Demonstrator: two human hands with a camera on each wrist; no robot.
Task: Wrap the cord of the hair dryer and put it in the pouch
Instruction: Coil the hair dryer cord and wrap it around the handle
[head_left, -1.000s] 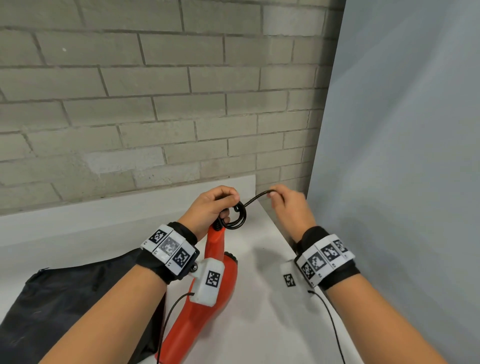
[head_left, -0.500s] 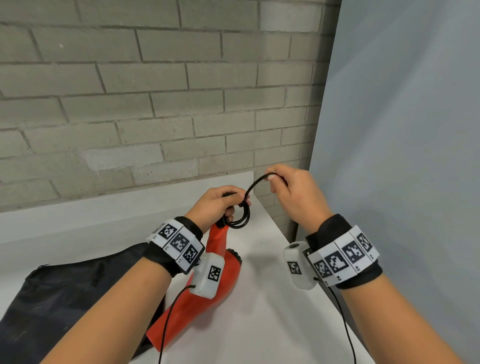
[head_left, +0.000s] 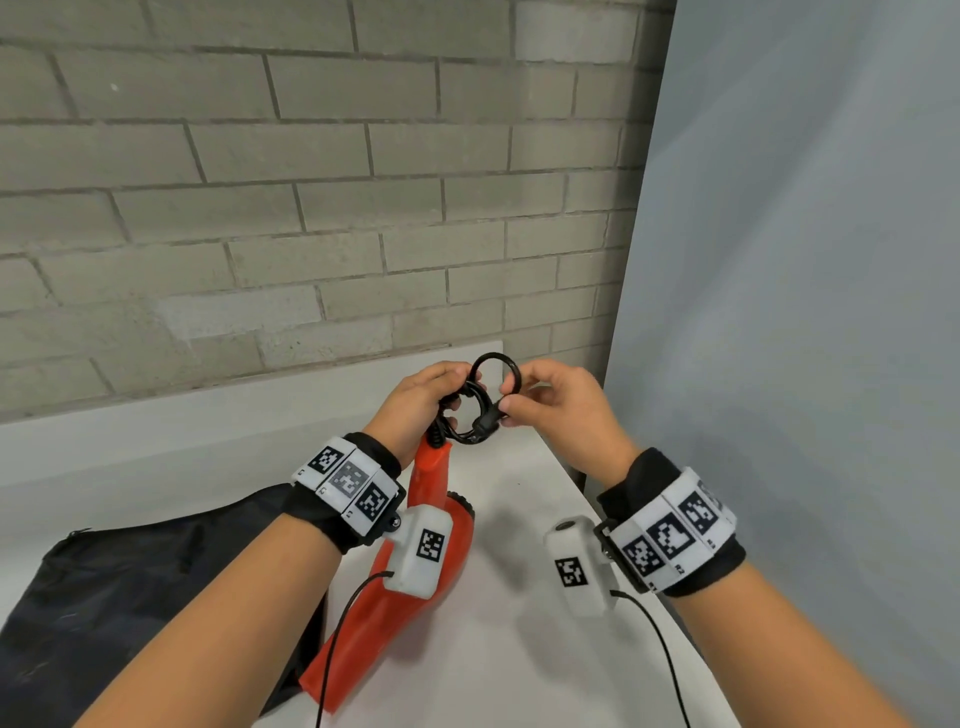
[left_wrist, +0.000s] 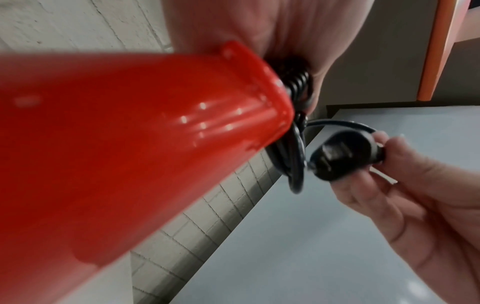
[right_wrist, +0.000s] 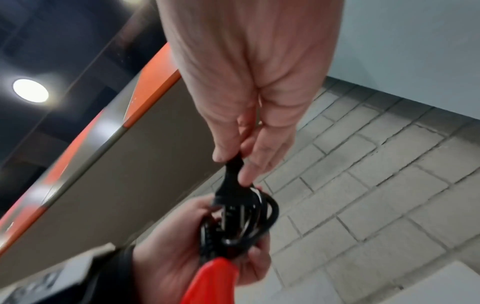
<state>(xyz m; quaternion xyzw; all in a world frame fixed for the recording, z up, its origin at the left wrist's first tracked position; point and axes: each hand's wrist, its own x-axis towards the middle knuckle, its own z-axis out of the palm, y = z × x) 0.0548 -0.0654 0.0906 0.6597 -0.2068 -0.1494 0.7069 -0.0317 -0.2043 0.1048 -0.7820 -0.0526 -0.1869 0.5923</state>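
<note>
A red hair dryer (head_left: 410, 582) lies on the white table (head_left: 519, 649), handle pointing away from me. Its black cord (head_left: 493, 364) is wound into small loops at the handle's end. My left hand (head_left: 426, 400) grips those loops (right_wrist: 249, 224) against the handle tip (left_wrist: 233, 115). My right hand (head_left: 550, 400) pinches the black plug (left_wrist: 340, 156) between thumb and fingers, close beside the coil (left_wrist: 293, 164). A black pouch (head_left: 130, 587) lies flat at the left, under my left forearm.
A grey brick wall (head_left: 260, 208) stands behind the table. A pale blue panel (head_left: 805, 312) closes off the right side, right beside the table's right edge. Thin sensor cables (head_left: 660, 649) hang from both wrist units.
The right hand has brought the cord's free end round into another loop and now holds the plug beside the coil. Both hands have risen slightly and drawn together.
</note>
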